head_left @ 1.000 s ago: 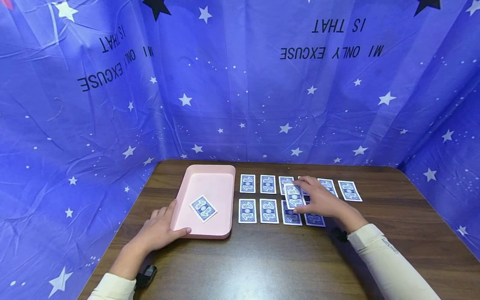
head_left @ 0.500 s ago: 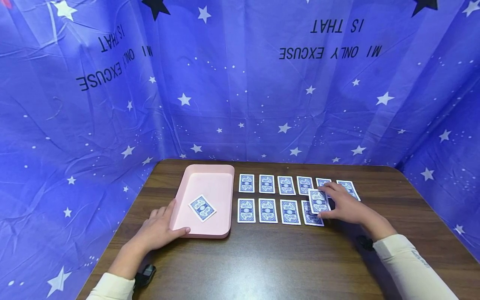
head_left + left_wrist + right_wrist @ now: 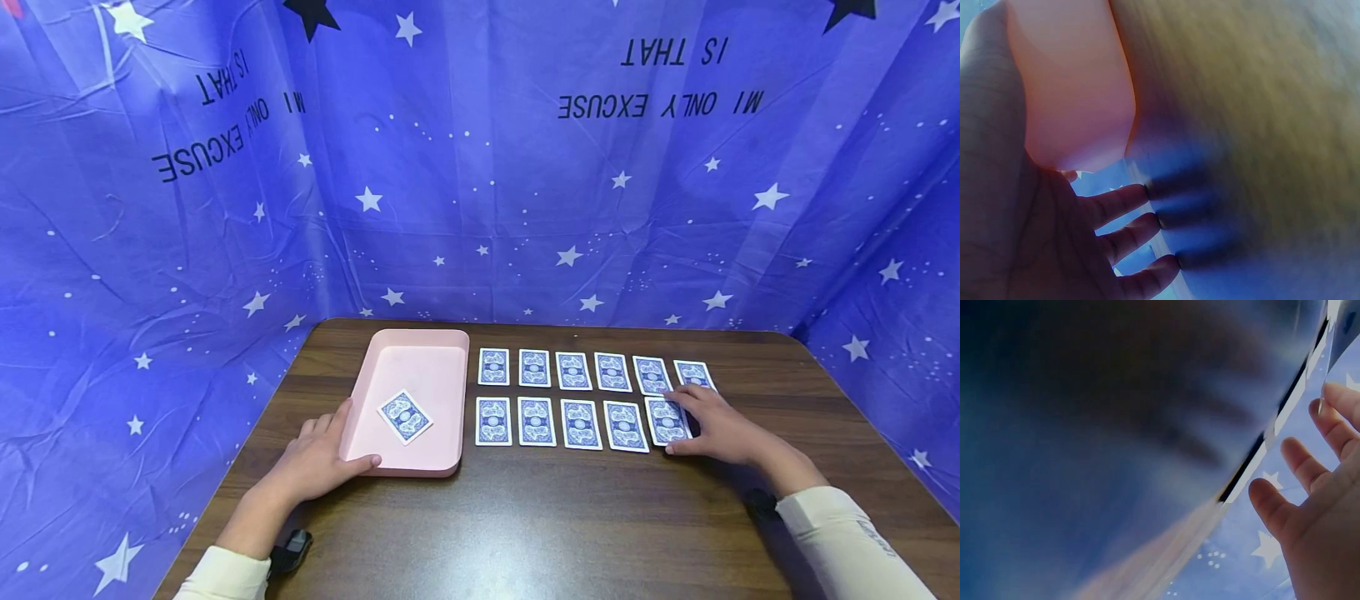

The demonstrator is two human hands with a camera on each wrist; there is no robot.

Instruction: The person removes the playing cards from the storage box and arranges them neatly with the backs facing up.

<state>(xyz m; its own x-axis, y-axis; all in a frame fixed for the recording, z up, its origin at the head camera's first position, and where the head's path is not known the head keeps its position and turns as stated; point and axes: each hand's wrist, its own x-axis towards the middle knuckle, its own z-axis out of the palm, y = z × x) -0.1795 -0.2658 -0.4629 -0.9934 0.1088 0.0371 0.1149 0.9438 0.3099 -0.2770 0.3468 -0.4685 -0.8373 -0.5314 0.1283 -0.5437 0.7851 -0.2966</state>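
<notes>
In the head view, my right hand (image 3: 723,429) holds a blue-backed playing card (image 3: 666,421) by its edges, thumb at the near edge and a finger at the far edge. That card is at the right end of the near row. The right wrist view shows the other fingers (image 3: 1300,462) spread apart beside it. My left hand (image 3: 315,462) rests against the near left corner of a pink tray (image 3: 457,400), thumb by its front rim. Its other fingers (image 3: 1125,240) are extended, tips on the table. Another face-down card (image 3: 405,417) lies askew in the tray.
Several face-down cards (image 3: 535,367) form a far row right of the tray, the last partly behind my right hand. Several more (image 3: 536,422) form the near row. The brown wooden table (image 3: 480,525) meets a blue starry curtain (image 3: 480,167) behind.
My right hand has carried the pinched card rightward over the near row, then lowered it to the row's right end. The left hand, tray and card inside have stayed put.
</notes>
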